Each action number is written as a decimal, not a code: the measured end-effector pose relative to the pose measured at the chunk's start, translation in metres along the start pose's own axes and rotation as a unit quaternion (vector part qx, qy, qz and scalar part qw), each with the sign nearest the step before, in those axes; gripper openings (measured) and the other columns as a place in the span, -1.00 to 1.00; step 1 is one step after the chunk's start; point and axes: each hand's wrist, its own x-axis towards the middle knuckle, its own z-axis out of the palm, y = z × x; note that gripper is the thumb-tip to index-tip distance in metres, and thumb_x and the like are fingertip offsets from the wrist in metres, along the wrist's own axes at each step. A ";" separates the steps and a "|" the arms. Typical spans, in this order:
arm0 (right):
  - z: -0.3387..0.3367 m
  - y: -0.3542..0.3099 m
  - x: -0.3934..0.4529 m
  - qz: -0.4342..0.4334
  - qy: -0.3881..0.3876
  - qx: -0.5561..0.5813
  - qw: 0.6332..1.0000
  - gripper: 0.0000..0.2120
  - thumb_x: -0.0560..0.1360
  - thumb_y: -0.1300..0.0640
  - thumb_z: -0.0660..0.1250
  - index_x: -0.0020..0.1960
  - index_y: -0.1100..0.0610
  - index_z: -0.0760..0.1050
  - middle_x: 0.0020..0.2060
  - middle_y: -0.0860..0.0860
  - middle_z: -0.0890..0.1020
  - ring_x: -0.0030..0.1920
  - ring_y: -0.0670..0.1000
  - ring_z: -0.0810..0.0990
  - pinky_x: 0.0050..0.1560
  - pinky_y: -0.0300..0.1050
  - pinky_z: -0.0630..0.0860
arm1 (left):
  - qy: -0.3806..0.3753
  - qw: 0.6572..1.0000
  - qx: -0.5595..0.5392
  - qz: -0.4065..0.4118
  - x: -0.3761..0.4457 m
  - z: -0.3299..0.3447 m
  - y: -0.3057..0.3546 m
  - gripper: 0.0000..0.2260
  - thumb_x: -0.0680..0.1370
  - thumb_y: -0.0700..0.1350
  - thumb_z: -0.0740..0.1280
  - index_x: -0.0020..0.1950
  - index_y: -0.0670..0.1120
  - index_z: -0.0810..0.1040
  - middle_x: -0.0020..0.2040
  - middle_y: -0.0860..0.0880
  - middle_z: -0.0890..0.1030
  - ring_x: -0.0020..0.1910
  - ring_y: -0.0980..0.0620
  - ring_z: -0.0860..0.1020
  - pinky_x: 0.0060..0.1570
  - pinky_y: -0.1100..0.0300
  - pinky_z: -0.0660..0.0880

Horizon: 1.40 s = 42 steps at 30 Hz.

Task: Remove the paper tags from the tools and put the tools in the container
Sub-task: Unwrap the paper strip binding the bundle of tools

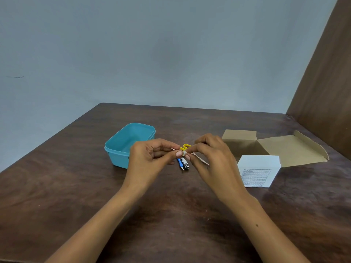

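Landmark: the blue container (pixel 131 144) on the table (pixel 76 186); every place below is given from it.
Your left hand (pixel 150 158): raised just to the right of the container, its thumb and fingers pinched on a small tool and its paper tag (pixel 183 153).
Your right hand (pixel 210 158): further right of the container, fingertips meeting the left hand's, pinching the same paper tag; a strip of paper (pixel 201 160) trails out below it.
Tool in hand: mostly hidden by your fingers; a yellow loop (pixel 185 146) shows between the hands, and whether it belongs to this tool cannot be told.
Tools on the table: a blue-handled tool (pixel 179 162) and a metal nail clipper (pixel 185 164) lie side by side, just right of the container, under your hands.
Container: open, and no tool shows in the part of it you can see.
Other things: an open cardboard box (pixel 275 147) and a white box (pixel 259 169), both well to the right of the container.
Stage: likely peeling a tag; nothing stored yet.
Risk, tearing: pull too sharply and the paper may rip, leaving a scrap stuck on the tool.
Risk, dropping: both grips are fingertip pinches on something small; if the tag gives suddenly, the tool could fall onto the two below and scatter them.
Risk, sharp edges: the hidden part may have points; mind your fingertips.
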 end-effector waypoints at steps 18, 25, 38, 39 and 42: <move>-0.004 0.007 0.003 0.026 -0.109 0.082 0.990 -0.82 0.45 0.01 0.29 -0.14 0.07 0.62 -0.16 -0.10 0.52 -0.10 -0.08 0.49 -0.24 -0.16 0.38 | -0.036 0.998 -0.055 -0.018 0.004 -0.007 0.003 -0.89 0.35 -0.25 0.46 -0.14 -0.21 0.66 -0.25 -0.10 0.71 -0.25 -0.03 0.69 -0.33 0.27 0.59; -0.010 0.009 0.004 0.095 -0.195 0.233 0.948 -0.94 0.48 0.15 0.41 -0.11 0.10 0.66 -0.18 -0.05 0.60 -0.16 -0.09 0.56 -0.14 -0.19 0.46 | -0.078 0.997 -0.014 -0.001 0.002 -0.008 0.005 -0.87 0.33 -0.22 0.48 -0.14 -0.15 0.68 -0.24 -0.02 0.72 -0.24 0.05 0.68 -0.26 0.28 0.59; -0.022 0.003 0.004 0.315 -0.313 0.514 0.734 -0.70 0.35 0.14 0.41 0.01 0.28 0.61 -0.15 0.06 0.67 -0.13 -0.05 0.60 -0.08 -0.21 0.53 | -0.114 0.983 -0.132 -0.051 0.003 -0.008 0.011 -0.82 0.34 -0.27 0.42 -0.12 -0.08 0.71 -0.23 -0.04 0.72 -0.20 0.08 0.68 -0.23 0.31 0.57; -0.022 0.002 0.004 0.328 -0.308 0.522 0.724 -0.65 0.33 0.15 0.42 0.05 0.33 0.58 -0.12 0.11 0.64 -0.12 -0.02 0.59 -0.09 -0.22 0.54 | -0.118 0.983 -0.134 -0.050 0.003 -0.008 0.011 -0.81 0.34 -0.27 0.41 -0.10 -0.09 0.70 -0.21 -0.05 0.72 -0.17 0.06 0.69 -0.20 0.30 0.57; -0.021 0.000 0.004 0.346 -0.291 0.542 0.709 -0.70 0.30 0.18 0.42 0.00 0.29 0.59 -0.15 0.09 0.63 -0.17 -0.06 0.59 -0.14 -0.27 0.55 | -0.116 0.983 -0.132 -0.052 0.004 -0.010 0.010 -0.78 0.35 -0.25 0.42 -0.02 -0.10 0.68 -0.13 -0.10 0.72 -0.07 -0.02 0.69 -0.11 0.25 0.59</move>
